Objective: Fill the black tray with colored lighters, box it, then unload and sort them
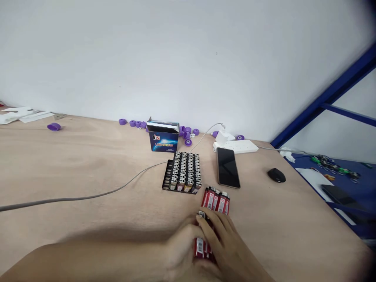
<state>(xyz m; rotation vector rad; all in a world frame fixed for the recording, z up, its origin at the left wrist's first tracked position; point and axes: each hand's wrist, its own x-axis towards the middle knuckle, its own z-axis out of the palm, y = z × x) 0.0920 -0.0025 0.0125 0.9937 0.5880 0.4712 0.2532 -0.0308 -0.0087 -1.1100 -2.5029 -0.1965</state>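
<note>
Cupping a bunch of red lighters (200, 247) near the tabletop's (73, 164) front edge, the left hand (179, 252) and right hand (221, 239) pressed in from both sides, seemingly to keep them squared, while more red lighters (216, 200) sat packed just ahead beside a black tray (167, 176) holding rows of upright lighters (184, 170).

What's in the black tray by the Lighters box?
Rows of upright disposable lighters with metal tops fill most of the black tray; its left-hand slots show no lighters. The lighters' lower bodies and the tray floor beneath them are hidden.
</note>
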